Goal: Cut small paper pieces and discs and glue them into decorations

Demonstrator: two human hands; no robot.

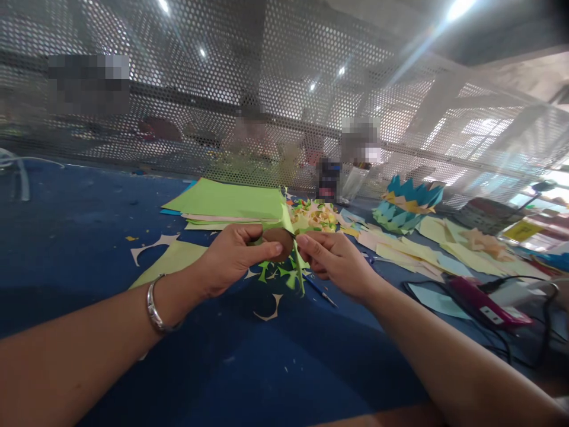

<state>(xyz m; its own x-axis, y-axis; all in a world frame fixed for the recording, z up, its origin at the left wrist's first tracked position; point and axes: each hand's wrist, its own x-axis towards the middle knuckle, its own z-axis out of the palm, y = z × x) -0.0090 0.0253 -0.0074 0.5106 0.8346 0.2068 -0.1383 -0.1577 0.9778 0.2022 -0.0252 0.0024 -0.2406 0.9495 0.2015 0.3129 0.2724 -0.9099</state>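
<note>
My left hand [237, 256], with a silver bracelet at the wrist, grips a brown round disc [279, 242] between thumb and fingers. Light green paper [285, 217] is held up against the disc, and a strip of it hangs down past the disc's right side. Right beside the disc, the fingers of my right hand [331, 256] are pinched together at the paper's edge. A thin dark bit shows at those fingertips, too small to name. Green paper scraps [271, 271] lie below my hands, near a blue pen-like stick [320, 289].
Behind my hands lies a stack of coloured paper sheets [226, 201]. A heap of small paper pieces [313, 214] and a blue-green paper crown shape [406, 207] are farther right. A magenta power strip [486, 302] with black cables sits at right. Perforated metal panels [200, 77] border the blue table [213, 367].
</note>
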